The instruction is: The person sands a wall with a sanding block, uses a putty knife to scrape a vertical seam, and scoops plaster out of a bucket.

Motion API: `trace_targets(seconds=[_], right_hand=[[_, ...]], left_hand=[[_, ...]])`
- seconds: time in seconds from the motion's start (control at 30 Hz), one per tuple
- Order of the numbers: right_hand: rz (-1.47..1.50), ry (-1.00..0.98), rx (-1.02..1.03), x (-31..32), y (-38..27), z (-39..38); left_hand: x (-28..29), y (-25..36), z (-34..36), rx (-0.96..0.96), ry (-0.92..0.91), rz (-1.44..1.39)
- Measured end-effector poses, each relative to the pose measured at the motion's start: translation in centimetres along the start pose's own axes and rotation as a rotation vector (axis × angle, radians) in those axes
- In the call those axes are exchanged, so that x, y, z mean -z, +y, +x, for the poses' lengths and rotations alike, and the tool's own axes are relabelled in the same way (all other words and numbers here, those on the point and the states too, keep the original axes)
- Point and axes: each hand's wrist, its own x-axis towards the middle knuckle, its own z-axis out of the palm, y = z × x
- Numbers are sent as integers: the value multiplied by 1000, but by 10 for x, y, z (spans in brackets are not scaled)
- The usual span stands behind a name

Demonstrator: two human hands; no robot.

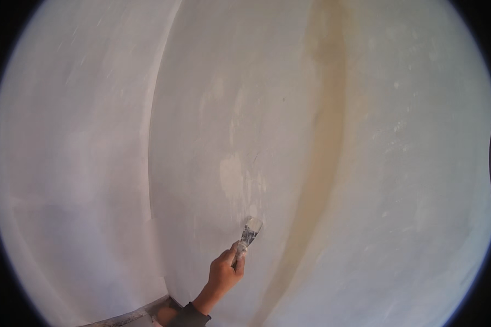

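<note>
While the left hand [226, 273] held it, the scraper [250, 231] stuck out above and slightly to the right of the fingers [230, 254], its handle gripped between them and the thumb. They were closed firmly around that handle, which was smeared with a whitish material like the dark-streaked blade. The blade's broad end pointed up the wall [420, 218]; whether it touched the surface or stood just off it, I could not tell. The forearm rose from the lower edge, leaning up and to the right, with the back of the hand toward the camera, the wrist bare and a dark sleeve [192, 316] ending below it. Above the blade lay a pale patch [232, 174], with thinner smears beside it. To the right, a tan stripe [330, 120] ran down the wall, slanting left toward the bottom. To the left, a corner [150, 147] divided this wall from a paler one [82, 136].
</note>
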Motion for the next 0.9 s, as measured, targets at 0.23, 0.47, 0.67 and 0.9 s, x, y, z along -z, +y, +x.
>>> trace_targets(seconds=[0.23,0.47,0.67,0.9], right_hand=[[-39,62,-36,29,-3,-27],[-25,34,-48,45,-63,-73],[-101,72,-37,101,-118,-148],[-252,72,3,170,-175,-238]], left_hand=[[15,113,294,-249,127,42],[78,212,379,-217,167,98],[71,128,-48,45,-150,113],[266,121,-495,911,-1067,519]])
